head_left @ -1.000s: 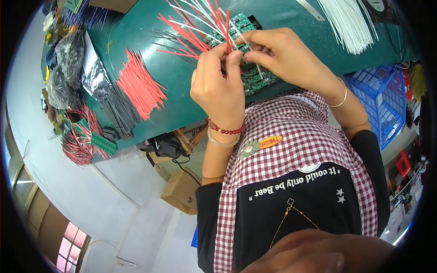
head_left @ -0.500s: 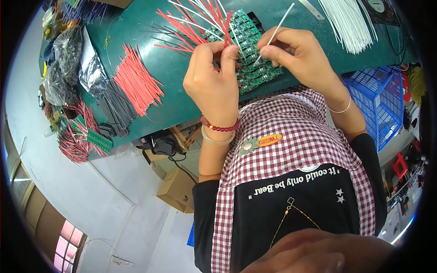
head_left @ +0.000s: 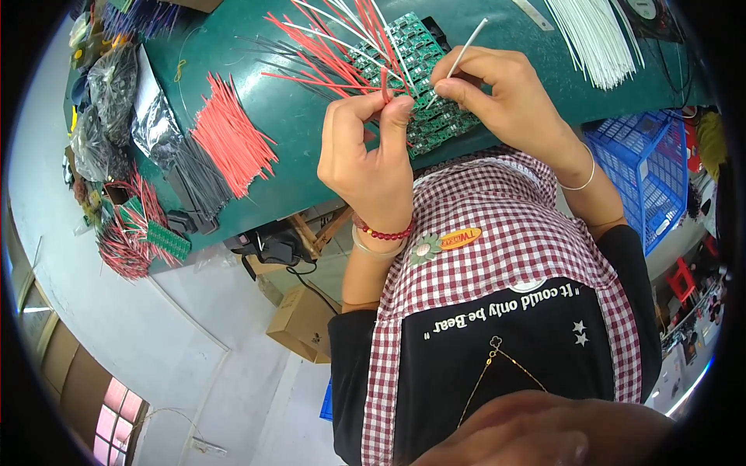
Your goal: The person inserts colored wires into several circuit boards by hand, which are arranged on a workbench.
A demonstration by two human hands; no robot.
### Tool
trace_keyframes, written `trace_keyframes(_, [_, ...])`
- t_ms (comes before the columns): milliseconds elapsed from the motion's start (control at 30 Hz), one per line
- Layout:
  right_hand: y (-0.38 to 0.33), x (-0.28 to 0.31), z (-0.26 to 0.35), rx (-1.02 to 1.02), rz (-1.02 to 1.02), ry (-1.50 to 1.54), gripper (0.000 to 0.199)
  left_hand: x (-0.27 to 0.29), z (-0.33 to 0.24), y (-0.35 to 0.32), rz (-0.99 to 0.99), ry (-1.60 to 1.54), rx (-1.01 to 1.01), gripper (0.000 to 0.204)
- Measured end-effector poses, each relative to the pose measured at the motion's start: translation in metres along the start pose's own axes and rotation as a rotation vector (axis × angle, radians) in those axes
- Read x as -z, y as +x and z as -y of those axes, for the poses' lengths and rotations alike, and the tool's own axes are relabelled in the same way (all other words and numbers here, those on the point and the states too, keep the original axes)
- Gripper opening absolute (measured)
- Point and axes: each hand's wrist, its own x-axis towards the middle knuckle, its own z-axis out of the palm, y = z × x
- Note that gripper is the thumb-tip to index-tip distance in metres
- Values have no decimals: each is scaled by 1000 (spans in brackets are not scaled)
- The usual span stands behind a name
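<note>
Circuit board (head_left: 420,78) beneath both hands, white wire (head_left: 458,60) in right.

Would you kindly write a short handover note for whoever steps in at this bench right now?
Left hand: pinching a red wire against the green panel of small circuit boards.
Right hand: holding a thin white wire, tip at the panel.
Panel lies at the near edge of the green work table, between both hands.
Done: many red and white wires already stand out of the panel's far part.
Left: the near boards look bare of wires.
Supplies: loose pile of cut red wires and dark grey wires to the left, bundle of white wires to the right.
</note>
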Motion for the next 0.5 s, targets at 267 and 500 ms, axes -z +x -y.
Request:
trace_keyframes(267, [0, -2, 2, 87, 26, 10, 14, -5, 4, -4, 21, 22, -29, 17])
trace_keyframes(500, [2, 0, 4, 83, 38, -4, 16, -4, 2, -3, 19, 40, -31, 16])
